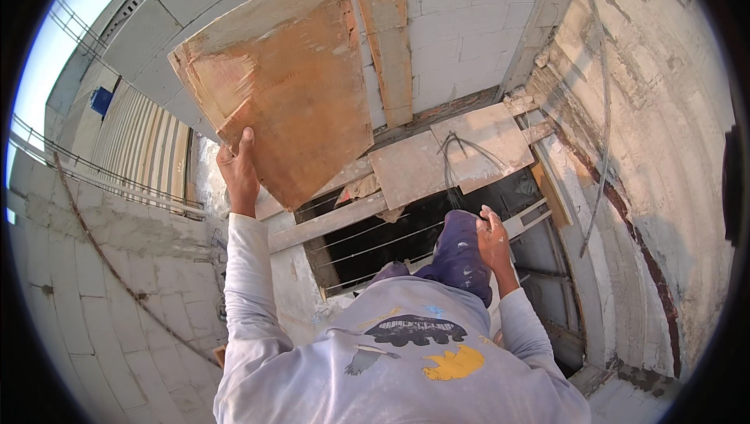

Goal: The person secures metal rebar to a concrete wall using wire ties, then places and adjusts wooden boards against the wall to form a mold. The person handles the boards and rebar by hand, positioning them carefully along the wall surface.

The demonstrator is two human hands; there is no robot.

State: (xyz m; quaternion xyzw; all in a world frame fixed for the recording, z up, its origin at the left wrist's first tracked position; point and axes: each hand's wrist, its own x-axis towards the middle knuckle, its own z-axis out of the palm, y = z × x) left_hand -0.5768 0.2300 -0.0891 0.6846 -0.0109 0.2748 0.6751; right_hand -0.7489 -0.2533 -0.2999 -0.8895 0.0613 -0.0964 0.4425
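Currently, a plywood board (301,96) is being held up near the opening (381,247), its edge gripped by the left hand (241,175); the right hand (493,243), fingers loosely open, seemingly empty, is rested by the knee (459,246). Two-handed steadying seems called for.

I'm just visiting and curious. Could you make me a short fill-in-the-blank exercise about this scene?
1. The ____ hand grips the large brown board.
2. The squarish panels lying side by side ahead of the person number ____.
3. The largest bright-coloured shape on the shirt is ____.

Missing words: left; two; yellow.
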